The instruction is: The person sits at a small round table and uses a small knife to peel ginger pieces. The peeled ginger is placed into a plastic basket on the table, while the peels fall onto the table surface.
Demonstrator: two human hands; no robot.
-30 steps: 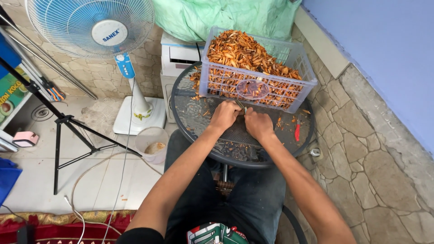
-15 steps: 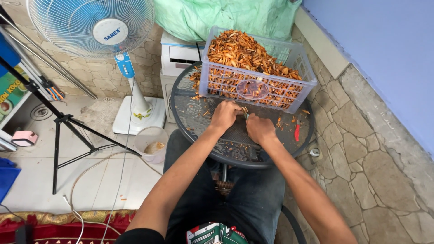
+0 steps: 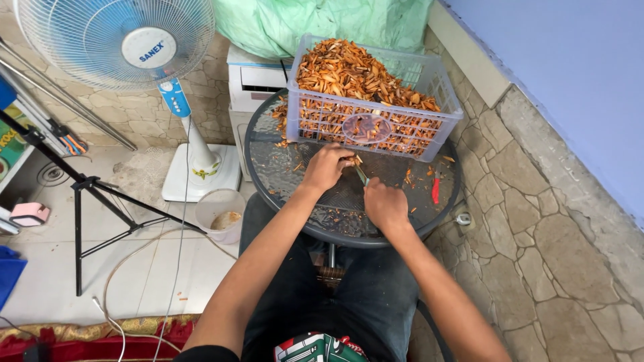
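A white lattice crate (image 3: pixel 376 127) heaped with orange-brown plant pieces stands at the back of a round dark glass table (image 3: pixel 282 174). My left hand (image 3: pixel 327 167) rests on the table just in front of the crate, fingers curled around a small orange piece. My right hand (image 3: pixel 384 204) is nearer to me and grips a small knife (image 3: pixel 361 175) whose blade points up toward the left hand. The two hands are a short gap apart. Orange scraps are scattered over the tabletop.
A red-handled tool (image 3: pixel 436 190) lies on the table's right side. A standing fan (image 3: pixel 121 40), a black tripod (image 3: pixel 84 188) and a small plastic bucket (image 3: pixel 221 216) stand on the floor to the left. A stone-clad wall (image 3: pixel 557 221) runs along the right.
My right hand has drawn back toward me and slightly right, away from the left hand. The left hand has stayed near the crate.
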